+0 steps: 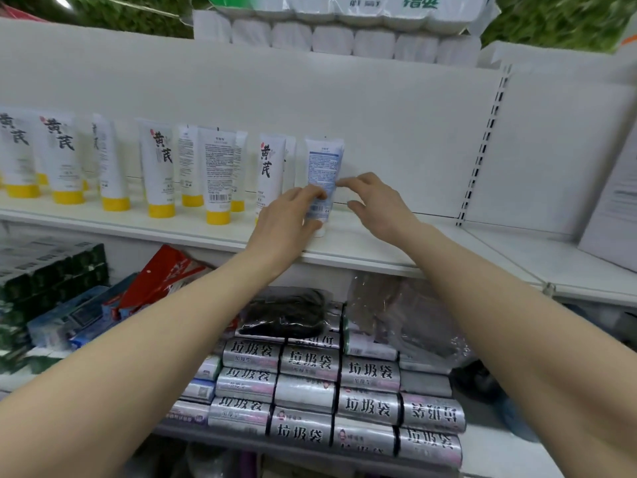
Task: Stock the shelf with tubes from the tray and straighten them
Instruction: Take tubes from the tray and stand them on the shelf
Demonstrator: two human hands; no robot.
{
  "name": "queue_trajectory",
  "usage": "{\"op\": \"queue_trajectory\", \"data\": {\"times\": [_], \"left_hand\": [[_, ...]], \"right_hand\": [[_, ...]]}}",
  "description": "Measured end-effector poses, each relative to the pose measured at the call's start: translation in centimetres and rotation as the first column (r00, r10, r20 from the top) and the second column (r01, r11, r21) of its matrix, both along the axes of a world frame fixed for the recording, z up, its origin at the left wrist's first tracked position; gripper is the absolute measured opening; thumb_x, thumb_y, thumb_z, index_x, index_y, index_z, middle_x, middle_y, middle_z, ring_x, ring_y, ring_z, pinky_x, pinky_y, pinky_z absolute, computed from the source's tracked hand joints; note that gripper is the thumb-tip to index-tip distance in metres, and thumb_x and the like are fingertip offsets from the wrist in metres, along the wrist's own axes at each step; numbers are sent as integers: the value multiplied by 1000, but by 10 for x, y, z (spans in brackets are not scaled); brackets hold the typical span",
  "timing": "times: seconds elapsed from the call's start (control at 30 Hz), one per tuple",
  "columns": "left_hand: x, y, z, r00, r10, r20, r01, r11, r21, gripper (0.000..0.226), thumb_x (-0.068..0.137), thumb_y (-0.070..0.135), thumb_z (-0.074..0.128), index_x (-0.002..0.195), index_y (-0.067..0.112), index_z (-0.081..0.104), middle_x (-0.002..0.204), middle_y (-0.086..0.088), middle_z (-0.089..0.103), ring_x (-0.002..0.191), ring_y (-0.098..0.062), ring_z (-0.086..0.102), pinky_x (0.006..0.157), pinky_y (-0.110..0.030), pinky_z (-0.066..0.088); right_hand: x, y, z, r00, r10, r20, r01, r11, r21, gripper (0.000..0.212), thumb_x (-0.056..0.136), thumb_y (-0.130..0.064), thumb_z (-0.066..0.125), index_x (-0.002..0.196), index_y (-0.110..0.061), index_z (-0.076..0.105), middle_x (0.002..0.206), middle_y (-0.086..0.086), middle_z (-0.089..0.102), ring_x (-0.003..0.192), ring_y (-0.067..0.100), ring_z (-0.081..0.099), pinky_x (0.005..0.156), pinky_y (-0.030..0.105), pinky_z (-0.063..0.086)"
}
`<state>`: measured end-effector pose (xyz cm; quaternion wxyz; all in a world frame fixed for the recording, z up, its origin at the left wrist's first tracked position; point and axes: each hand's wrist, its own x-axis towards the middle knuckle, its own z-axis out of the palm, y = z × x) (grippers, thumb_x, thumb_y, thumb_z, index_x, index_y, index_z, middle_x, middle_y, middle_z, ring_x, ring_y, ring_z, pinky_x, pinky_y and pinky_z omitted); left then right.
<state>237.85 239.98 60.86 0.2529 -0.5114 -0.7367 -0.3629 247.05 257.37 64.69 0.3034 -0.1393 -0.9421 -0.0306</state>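
**Operator:** Two hands are on the job, both reaching over the front lip of the shelf (344, 251). My left hand (289, 215) is curled round the lower part of the blue-printed tube (324, 167), gripping it near the cap end. My right hand (372, 201) is loose, holding nothing, with a fingertip just touching the tube's right side.

**Observer:** Where does the tube stand?

**Operator:** On the shelf board, cap down, at the right end of the row, just beside the nearest of the yellow-capped tubes (270, 170). It leans a little to the right.

**Observer:** What worries you?

**Operator:** My guess is tipping. It stands on a small cap with a wide flat top, so if I let go while it leans it could fall sideways, or forward off the lip onto the silver packs (310, 365) on the shelf below. A clumsy push leftwards could knock its neighbour, and that row looks loosely spaced, so one fall might carry several.

**Observer:** How does the tube look?

**Operator:** White body, blue border and fine blue print facing me, which I take for the back label, so it may want turning. The cap is mostly hidden by my left hand. Farther along, the yellow-capped ones face mixed ways. Beyond, the white back panel (396, 115) stands bare to the right. I see no tray.
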Motion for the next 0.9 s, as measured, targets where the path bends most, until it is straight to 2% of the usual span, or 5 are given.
{"op": "queue_trajectory", "data": {"times": [0.2, 0.37, 0.57, 0.7, 0.9], "left_hand": [[16, -23, -12, 1000, -6, 17, 6, 1000, 18, 38, 88, 19, 62, 126, 20, 54, 133, -2, 50, 121, -24, 49, 93, -36, 39], [49, -47, -29, 998, -50, 33, 49, 999, 22, 35, 88, 20, 63, 123, 19, 57, 132, -8, 51, 121, -28, 48, 97, -37, 38], [105, -60, -74, 984, -172, 51, 175, 983, -48, 34, 88, 18, 62, 122, 21, 57, 128, -7, 52, 115, -28, 50, 94, -39, 41], [147, -54, -116, 964, -255, 79, 263, 960, -101, 33, 88, 19, 64, 121, 21, 59, 124, -5, 55, 110, -27, 53, 91, -37, 42], [209, -35, -197, 918, -366, 150, 393, 889, -237, 31, 89, 23, 63, 120, 20, 58, 124, -7, 55, 114, -30, 51, 93, -39, 41]], "right_hand": [[55, -28, -14, 996, -75, -56, 81, 991, 104, 43, 97, -19, 47, 139, -25, 44, 132, 11, 47, 114, 32, 50, 90, 45, 47], [107, -66, -37, 986, -130, -101, 145, 976, 161, 42, 96, -19, 48, 138, -20, 46, 127, 13, 51, 111, 34, 48, 88, 43, 46], [182, -100, -87, 977, -211, -28, 211, 949, 235, 39, 94, -22, 48, 132, -15, 52, 116, 15, 56, 99, 36, 53, 80, 44, 47], [235, -110, -137, 957, -290, 25, 279, 937, 211, 38, 92, -17, 52, 130, -13, 54, 111, 18, 57, 89, 38, 54, 69, 44, 47], [317, -118, -231, 906, -398, 145, 397, 917, 41, 44, 90, -30, 41, 129, -14, 53, 113, 15, 56, 94, 39, 55, 76, 47, 49]]}}
